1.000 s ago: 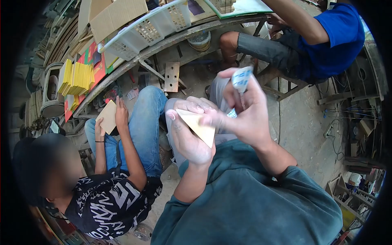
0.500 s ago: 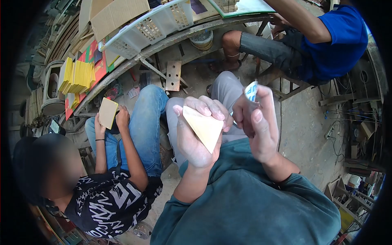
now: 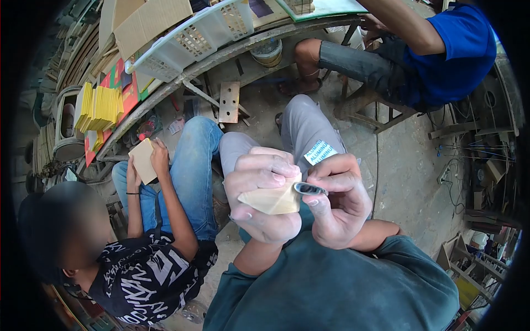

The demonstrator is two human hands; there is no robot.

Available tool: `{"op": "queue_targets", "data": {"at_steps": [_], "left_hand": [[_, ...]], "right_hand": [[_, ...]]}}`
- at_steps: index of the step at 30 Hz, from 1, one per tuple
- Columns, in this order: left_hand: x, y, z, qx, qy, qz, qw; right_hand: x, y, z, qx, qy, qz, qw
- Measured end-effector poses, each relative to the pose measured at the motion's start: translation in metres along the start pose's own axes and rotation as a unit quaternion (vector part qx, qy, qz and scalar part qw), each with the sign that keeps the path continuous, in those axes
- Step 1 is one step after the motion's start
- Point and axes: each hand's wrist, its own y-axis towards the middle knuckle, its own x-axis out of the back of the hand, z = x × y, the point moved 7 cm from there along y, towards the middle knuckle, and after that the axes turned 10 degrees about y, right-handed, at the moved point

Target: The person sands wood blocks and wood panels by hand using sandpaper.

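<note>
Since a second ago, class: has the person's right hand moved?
Yes. The right hand has dropped from above the grey knee to beside the tan piece.

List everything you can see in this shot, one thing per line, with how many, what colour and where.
wooden piece: one, pale tan, gripped in the left hand
tube: one, white label with blue print, metal end by the wooden piece, in the right hand
co-worker's board: one, tan, held by the person in the patterned black shirt, left
basket: one, white, on the bench at top
cardboard: one sheet, brown, beside the basket
yellow stack: one stack, yellow, on the bench at left
wood block with holes: one, brown, on the floor under the bench
person in blue shirt: one, seated, top right
left hand: one, bare, centre
right hand: one, bare, centre right
</note>
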Motion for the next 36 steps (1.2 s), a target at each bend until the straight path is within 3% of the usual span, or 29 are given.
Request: {"op": "queue_targets", "data": {"at_steps": [4,10,14,18,20,24,26,31,36], "left_hand": [[-0.005,0.002,-0.010,-0.055,0.069,0.039,0.995],[0.003,0.003,-0.010,-0.029,0.072,-0.001,0.997],[-0.001,0.001,-0.008,-0.027,0.093,0.020,0.995],[0.003,0.002,-0.008,-0.017,0.088,-0.010,0.996],[0.007,0.003,-0.008,-0.023,0.085,-0.028,0.996],[-0.005,-0.004,-0.006,-0.004,0.160,0.027,0.987],[0.003,-0.002,-0.001,0.006,0.103,-0.035,0.994],[0.000,-0.006,0.004,0.039,0.123,-0.005,0.992],[0.012,-0.001,0.001,0.033,0.123,-0.046,0.991]], "right_hand": [[-0.006,0.010,0.009,0.019,-0.014,0.003,1.000],[-0.008,0.003,0.001,0.011,-0.001,-0.003,1.000],[-0.006,0.007,0.003,-0.001,-0.019,-0.013,1.000],[-0.011,0.008,0.002,0.045,-0.038,0.016,0.998],[-0.006,0.001,-0.004,0.004,-0.023,-0.003,1.000],[-0.010,0.018,0.004,0.024,-0.044,0.013,0.999],[-0.008,0.011,-0.002,0.046,-0.036,0.024,0.998],[-0.010,0.015,-0.001,0.001,-0.054,0.004,0.999],[-0.009,0.002,-0.014,-0.014,-0.034,0.001,0.999]]}}
